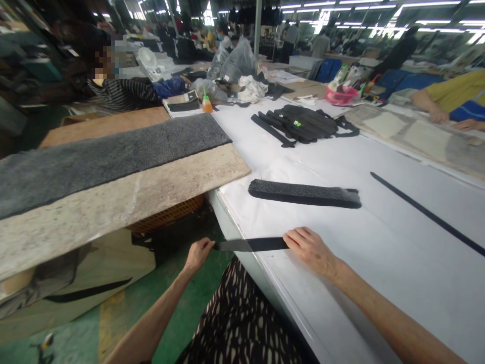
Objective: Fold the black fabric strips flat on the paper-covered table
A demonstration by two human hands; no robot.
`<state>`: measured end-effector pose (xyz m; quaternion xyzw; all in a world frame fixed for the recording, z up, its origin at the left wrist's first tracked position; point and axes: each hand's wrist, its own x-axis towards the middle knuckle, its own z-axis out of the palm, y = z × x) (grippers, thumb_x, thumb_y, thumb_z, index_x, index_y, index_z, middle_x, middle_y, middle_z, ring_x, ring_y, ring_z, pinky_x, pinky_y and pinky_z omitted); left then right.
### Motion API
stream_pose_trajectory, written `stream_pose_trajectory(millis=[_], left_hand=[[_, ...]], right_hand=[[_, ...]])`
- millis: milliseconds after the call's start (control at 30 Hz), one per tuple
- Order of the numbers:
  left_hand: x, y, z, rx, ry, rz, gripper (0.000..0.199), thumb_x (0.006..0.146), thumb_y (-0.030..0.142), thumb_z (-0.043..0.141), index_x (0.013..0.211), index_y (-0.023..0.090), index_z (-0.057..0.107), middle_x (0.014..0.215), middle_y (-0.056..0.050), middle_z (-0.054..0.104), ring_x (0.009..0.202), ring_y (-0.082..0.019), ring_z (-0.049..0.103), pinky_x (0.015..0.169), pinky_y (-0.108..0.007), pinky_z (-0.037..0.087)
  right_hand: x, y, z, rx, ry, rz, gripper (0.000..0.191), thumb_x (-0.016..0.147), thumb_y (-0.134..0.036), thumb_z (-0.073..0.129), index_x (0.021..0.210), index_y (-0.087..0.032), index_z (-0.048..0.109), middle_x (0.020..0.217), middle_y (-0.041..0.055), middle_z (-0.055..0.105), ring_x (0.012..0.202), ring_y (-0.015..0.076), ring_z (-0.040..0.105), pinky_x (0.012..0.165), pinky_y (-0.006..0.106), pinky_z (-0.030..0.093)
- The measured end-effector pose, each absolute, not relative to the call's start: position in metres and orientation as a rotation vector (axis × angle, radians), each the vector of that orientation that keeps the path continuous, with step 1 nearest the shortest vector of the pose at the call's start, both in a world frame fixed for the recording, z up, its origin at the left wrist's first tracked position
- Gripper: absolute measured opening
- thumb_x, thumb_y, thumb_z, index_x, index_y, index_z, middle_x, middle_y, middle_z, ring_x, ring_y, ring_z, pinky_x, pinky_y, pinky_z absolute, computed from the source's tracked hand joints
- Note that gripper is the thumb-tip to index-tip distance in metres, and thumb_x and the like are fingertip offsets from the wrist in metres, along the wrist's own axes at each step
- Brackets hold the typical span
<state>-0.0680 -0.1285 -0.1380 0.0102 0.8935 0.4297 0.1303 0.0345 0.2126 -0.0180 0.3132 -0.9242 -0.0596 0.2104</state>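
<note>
A black fabric strip [252, 245] stretches between my two hands, across the near edge of the white table [379, 237]. Its left end is pinched in my left hand [200, 253], out past the table edge. On the tabletop, my right hand [308, 247] grips the other end with fingers closed. Just beyond lies a stack of dark grey and black strips [305, 193]. One long black strip [428, 210] rests by itself at the right. Farther back is a pile of black fabric pieces [303, 124] bearing small green labels.
Left, a grey textured cloth [113, 154] lies on a worn board [151, 194] that juts past the table. A glue bottle [206, 102], a pink basket [341, 95] and plastic bags [238, 60] stand at the back. Co-workers sit at back left and right.
</note>
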Motion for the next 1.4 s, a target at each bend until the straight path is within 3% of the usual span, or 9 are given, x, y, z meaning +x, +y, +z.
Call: stream_pose_trajectory(millis=[167,267,433,633,933,1100,1267,1400], left_hand=[[-0.063,-0.139,-0.154,-0.113,2.596,1.285,0.031,0.064,0.046,0.052,0.048,0.019,0.046,0.045,0.002,0.04,0.05,-0.012,0.035,0.051,-0.024,0.024],[-0.061,-0.146,-0.152,-0.178,2.485,1.38,0.037,0.061,0.053,0.055,0.048,0.02,0.044,0.043,0.003,0.039,0.046,-0.011,0.036,0.048,-0.024,0.027],[-0.061,-0.159,-0.121,-0.225,2.208,1.593,0.048,0.058,0.064,0.058,0.057,0.019,0.045,0.052,0.001,0.048,0.047,-0.012,0.043,0.047,-0.024,0.037],[-0.069,-0.149,-0.081,-0.115,1.887,1.763,0.043,0.059,0.052,0.072,0.057,0.017,0.049,0.048,0.001,0.049,0.044,-0.009,0.04,0.045,-0.021,0.032],[-0.095,-0.129,-0.068,0.087,2.111,1.541,0.045,0.061,0.056,0.069,0.052,0.016,0.053,0.049,0.001,0.049,0.046,-0.009,0.042,0.047,-0.021,0.032],[-0.096,-0.132,-0.074,-0.017,2.235,1.532,0.05,0.054,0.063,0.068,0.052,0.015,0.054,0.048,0.0,0.051,0.046,-0.01,0.044,0.046,-0.022,0.036],[-0.098,-0.123,-0.066,-0.396,1.908,1.918,0.051,0.042,0.05,0.081,0.063,0.014,0.053,0.054,-0.001,0.056,0.048,-0.01,0.049,0.048,-0.022,0.041],[-0.112,-0.11,-0.046,-0.328,1.777,1.981,0.045,0.044,0.041,0.083,0.063,0.014,0.053,0.05,0.001,0.053,0.044,-0.009,0.046,0.043,-0.02,0.04]], right_hand=[[0.024,0.187,-0.021,1.018,-2.525,-0.231,0.019,0.083,0.001,0.045,0.082,-0.013,0.058,0.082,0.0056,0.053,0.072,0.0157,0.045,0.065,0.031,0.039],[0.02,0.183,-0.02,1.004,-2.514,-0.2,0.019,0.083,0.001,0.046,0.08,-0.013,0.058,0.079,0.0046,0.052,0.071,0.0152,0.045,0.064,0.03,0.039],[0.026,0.209,-0.01,0.874,-2.519,-0.187,0.023,0.081,0.006,0.044,0.083,-0.011,0.06,0.075,0.0045,0.053,0.07,0.015,0.046,0.065,0.03,0.04],[0.054,0.25,0.01,0.749,-2.532,-0.179,0.03,0.083,0.006,0.039,0.09,-0.011,0.062,0.082,0.0073,0.058,0.077,0.0167,0.052,0.07,0.031,0.043],[0.075,0.245,0.016,0.706,-2.582,-0.169,0.03,0.084,0.003,0.036,0.088,-0.011,0.062,0.08,0.008,0.057,0.076,0.0171,0.049,0.069,0.031,0.042],[0.07,0.231,0.015,0.709,-2.595,-0.055,0.029,0.083,0.003,0.036,0.087,-0.011,0.061,0.079,0.0079,0.056,0.074,0.0171,0.048,0.068,0.031,0.041],[0.074,0.229,0.017,0.638,-2.704,0.092,0.033,0.079,0.006,0.034,0.087,-0.012,0.06,0.079,0.0076,0.055,0.073,0.0167,0.048,0.068,0.031,0.04],[0.086,0.235,0.021,0.539,-2.758,0.187,0.034,0.078,0.006,0.035,0.087,-0.015,0.06,0.078,0.006,0.054,0.07,0.0154,0.049,0.067,0.029,0.041]])
